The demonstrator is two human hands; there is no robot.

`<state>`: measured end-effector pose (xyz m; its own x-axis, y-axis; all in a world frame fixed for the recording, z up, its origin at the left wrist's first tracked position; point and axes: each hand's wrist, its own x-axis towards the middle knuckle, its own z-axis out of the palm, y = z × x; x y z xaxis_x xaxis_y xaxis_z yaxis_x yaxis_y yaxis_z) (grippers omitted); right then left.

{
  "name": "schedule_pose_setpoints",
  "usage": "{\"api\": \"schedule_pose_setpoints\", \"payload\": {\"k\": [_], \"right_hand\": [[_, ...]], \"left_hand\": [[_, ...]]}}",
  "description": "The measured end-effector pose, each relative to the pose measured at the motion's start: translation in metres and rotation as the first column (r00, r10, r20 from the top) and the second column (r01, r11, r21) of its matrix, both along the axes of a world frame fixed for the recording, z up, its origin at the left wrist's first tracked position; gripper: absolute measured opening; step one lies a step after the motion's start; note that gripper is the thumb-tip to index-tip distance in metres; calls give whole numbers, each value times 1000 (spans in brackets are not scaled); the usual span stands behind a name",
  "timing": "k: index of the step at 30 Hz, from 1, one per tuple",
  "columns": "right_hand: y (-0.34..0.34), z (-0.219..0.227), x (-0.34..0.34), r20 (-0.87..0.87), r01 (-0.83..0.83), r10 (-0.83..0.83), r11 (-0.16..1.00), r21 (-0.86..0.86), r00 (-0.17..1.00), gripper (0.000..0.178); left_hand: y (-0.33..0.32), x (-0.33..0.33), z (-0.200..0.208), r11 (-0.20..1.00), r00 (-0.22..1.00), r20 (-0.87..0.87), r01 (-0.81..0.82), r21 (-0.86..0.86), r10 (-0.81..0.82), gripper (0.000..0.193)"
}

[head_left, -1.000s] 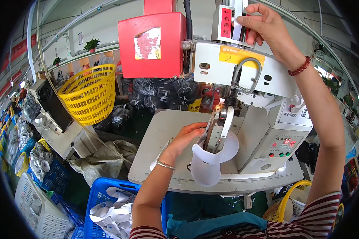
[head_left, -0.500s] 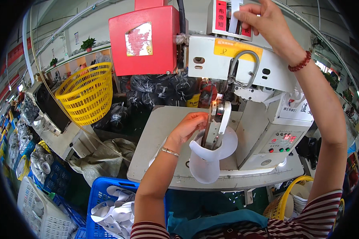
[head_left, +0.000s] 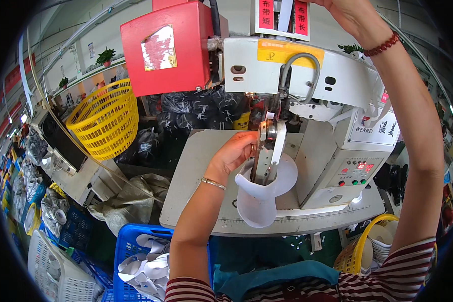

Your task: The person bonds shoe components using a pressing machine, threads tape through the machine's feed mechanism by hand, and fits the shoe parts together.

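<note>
My left hand is at the left side of the machine's upright post, its fingers curled in close to the roller at the top. Their tips are partly hidden, so what they pinch does not show. A curved white plastic-like piece hangs around the lower part of the post, one lobe drooping in front and another to the right. Raised high at the top edge, my right hand has its fingers mostly out of the picture. It is nearest to a white tape running up the machine's top holder.
A red box is fixed left of the machine head. The control panel stands at right on the table. A blue basket of white pieces is at lower left, a yellow basket of stacked pieces at lower right.
The view has shifted, and the machine sits slightly higher and further left in it. My right hand's fingers have passed largely beyond the top edge. My left hand stays by the post.
</note>
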<state>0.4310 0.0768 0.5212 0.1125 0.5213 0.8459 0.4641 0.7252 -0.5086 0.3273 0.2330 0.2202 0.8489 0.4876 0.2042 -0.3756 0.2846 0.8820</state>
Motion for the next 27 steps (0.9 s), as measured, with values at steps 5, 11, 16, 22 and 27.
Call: {"api": "schedule_pose_setpoints", "payload": {"k": [5, 11, 16, 22, 27], "right_hand": [[11, 21, 26, -185, -129, 115, 989, -66, 976, 63], [29, 27, 49, -207, -413, 377, 894, -173, 903, 23], [10, 32, 40, -266, -477, 420, 854, -206, 867, 10], [-5, 24, 34, -295, -575, 502, 772, -270, 813, 16], [-23, 9, 18, -266, -553, 488, 768, -323, 832, 22]], "left_hand": [[1, 12, 5, 995, 994, 45, 95, -5, -95, 27], [-1, 4, 16, 998, 999, 11, 33, 44, -34, 22], [-1, 14, 28, 996, 1000, -8, 4, 85, -4, 20], [6, 21, 29, 998, 998, 9, -55, 38, 54, 19], [6, 19, 31, 998, 998, 1, -58, 33, 58, 19]]}}
